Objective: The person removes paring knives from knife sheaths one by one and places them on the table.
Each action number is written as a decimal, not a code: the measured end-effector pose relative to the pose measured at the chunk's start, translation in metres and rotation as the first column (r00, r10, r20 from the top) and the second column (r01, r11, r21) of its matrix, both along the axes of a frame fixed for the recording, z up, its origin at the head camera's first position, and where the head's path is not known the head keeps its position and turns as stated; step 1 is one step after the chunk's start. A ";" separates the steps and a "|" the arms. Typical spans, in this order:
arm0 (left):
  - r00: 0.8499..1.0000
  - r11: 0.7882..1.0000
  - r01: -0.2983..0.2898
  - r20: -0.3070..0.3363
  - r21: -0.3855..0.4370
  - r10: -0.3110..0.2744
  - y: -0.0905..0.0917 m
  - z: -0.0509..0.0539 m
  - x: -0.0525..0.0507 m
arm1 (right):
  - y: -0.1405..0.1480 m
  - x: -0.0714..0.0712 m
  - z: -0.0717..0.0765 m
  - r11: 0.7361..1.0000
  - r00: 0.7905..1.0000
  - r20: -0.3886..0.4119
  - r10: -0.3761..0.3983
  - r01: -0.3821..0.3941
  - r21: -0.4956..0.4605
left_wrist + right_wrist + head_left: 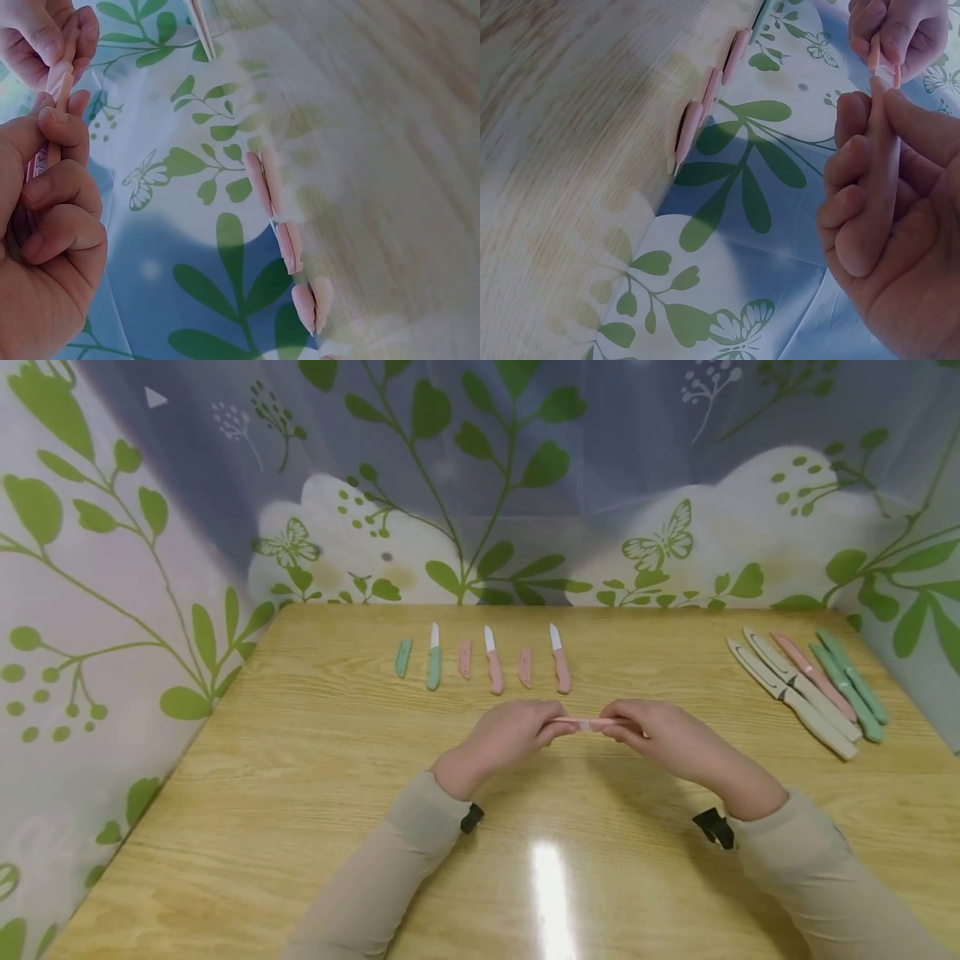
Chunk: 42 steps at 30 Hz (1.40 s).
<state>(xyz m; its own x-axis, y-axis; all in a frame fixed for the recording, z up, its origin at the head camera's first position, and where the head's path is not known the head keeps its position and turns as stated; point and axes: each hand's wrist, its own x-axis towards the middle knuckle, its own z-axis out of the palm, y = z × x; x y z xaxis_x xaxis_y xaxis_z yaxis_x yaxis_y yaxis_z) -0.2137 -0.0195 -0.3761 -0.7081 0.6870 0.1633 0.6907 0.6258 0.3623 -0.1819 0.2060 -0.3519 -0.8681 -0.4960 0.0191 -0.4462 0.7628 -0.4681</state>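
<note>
- Right now, your right hand (667, 735) is closed round the handle of a pink knife (885, 172), fingers curled along it and thumb laid forward near the blade end; that hold looks firm enough for a straight slide
- Your left hand (510, 731) is closed as well, its fingers bent round a pink sheath (62, 97), whose mouth faces the knife
- Both pieces sit end to end between your hands, seemingly lifted above the table (300, 793), with a short stretch of pale blade (586, 725) showing between them and the rest probably inside the sheath
- Keep blade and sheath in one line as you slide, since a twist or tilt could jam the edge against the wall of the sheath
- Use small, even force from both hands; a sudden jerk could bring your fingertips onto the edge
- Hold your left fingers back from the sheath's mouth, and let your right thumb press on the handle rather than the blade
- Mind the bare tips just beyond your hands: two more pink knives (495, 672) and a green knife (434, 668) lie pointing towards the far edge, so work on your own side of that row
</note>
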 end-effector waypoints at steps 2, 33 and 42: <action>1.000 1.000 0.003 0.003 -0.001 -0.003 0.000 0.000 0.000 | 0.001 0.000 0.000 1.000 1.000 0.002 0.002 -0.002 0.001; 0.998 1.000 0.002 0.057 0.015 -0.003 0.000 0.002 -0.001 | 0.004 -0.002 0.000 1.000 1.000 0.013 0.007 -0.007 -0.005; 0.998 1.000 0.001 0.056 0.008 -0.002 0.000 -0.001 -0.001 | 0.003 -0.001 0.000 1.000 1.000 0.009 0.009 -0.009 0.007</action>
<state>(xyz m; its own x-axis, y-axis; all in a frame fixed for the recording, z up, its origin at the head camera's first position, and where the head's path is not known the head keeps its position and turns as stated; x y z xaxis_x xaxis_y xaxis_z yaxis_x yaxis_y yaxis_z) -0.2150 -0.0199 -0.3767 -0.7151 0.6870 0.1293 0.6703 0.6214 0.4056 -0.1825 0.2095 -0.3516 -0.8637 -0.5039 0.0075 -0.4486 0.7620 -0.4670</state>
